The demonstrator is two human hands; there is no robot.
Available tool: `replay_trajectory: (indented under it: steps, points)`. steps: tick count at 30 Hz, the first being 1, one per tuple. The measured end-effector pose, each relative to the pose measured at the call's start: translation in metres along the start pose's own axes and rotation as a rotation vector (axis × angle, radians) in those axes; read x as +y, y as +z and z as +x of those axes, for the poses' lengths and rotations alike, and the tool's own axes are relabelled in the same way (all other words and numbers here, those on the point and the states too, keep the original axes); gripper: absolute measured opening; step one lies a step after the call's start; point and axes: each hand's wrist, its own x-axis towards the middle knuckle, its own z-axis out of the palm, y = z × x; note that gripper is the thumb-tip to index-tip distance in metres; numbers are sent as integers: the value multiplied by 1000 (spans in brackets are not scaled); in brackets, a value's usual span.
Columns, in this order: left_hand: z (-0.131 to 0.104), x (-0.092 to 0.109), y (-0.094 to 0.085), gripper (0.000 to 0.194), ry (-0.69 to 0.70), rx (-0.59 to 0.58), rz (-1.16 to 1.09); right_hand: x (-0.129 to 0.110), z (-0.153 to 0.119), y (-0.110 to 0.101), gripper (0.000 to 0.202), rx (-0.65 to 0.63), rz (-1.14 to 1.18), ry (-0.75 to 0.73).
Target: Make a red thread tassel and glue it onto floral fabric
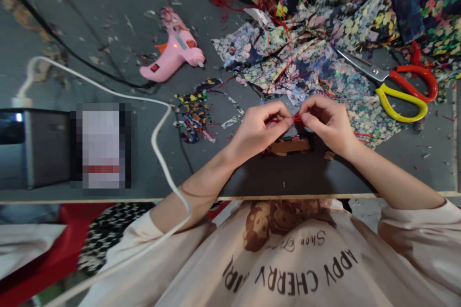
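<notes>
Red cord [297, 117] runs between my two hands, above the dark table near its front edge. My left hand [264, 124] pinches it between thumb and fingers from the left. From the right, my right hand [324, 120] pinches the same cord, its fingertips close to those of my left hand. Loose red strands [365, 135] show beyond my right wrist. Just below the hands lies a small brown piece [291, 146] on the table. Floral fabric [295, 67] spreads behind my hands. Exactly how the cord is looped is too small to tell.
Scissors [399, 81] with red and yellow handles lie on the right. A pink glue gun [175, 53] rests at the back left, near fabric scraps [194, 115]. A white cable [154, 139] crosses my left forearm. A black box [46, 148] stands far left, beside a blurred object [101, 146].
</notes>
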Motion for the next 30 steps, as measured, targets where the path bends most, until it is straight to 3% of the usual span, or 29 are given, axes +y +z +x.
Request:
replay_trajectory:
  steps: [4, 6, 15, 19, 26, 30]
  points:
    - [1, -1, 0, 17, -7, -2, -54, 5, -1, -3, 24, -18, -195, -302]
    - [1, -1, 0, 17, -17, -12, -100, 10, -2, -3, 22, -22, -314, -433]
    - [1, 3, -2, 20, -59, -88, -239, 12, -2, -4, 18, 77, -575, -639]
    - [1, 1, -2, 22, -36, -101, -227, 7, -2, -3, 18, 109, -668, -664]
    - [2, 1, -2, 22, 10, -99, -175, 11, -1, -3, 12, 159, -574, -615]
    - [4, -2, -4, 23, -16, -95, -312, 11, 0, -5, 13, 208, -506, -544]
